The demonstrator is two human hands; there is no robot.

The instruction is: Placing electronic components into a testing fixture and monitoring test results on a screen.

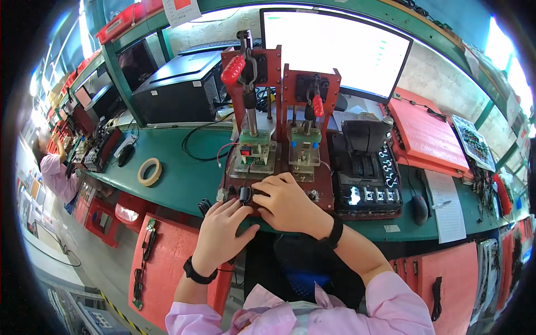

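- Right hand (290,204) low over the front of a dark red base (325,184), fingers bent, tips just beside a small black block (244,194); can't tell, gripping or merely touching.
- Left hand (223,230) now, fingers reaching forward, thumb spread wide of them, tips close below that block; can't tell about any grip here either.
- Black block right between both sets of fingertips, toward the base's left front, thin dark cable leading up to the left press (272,72).
- Tight ahead! Left press and right press (330,92) side by side, red-handled levers up high.
- Snug on the right too: black box (352,167) with lit sockets, close beside the base's edge; mouse (419,209) farther out.
- Roomier leftward: green benchtop (184,187) stretching from base to tape roll (141,173), only a black cable bundle (205,206) near the left fingers.
- Near bench edge just below the hands; red board (173,257) lower left.
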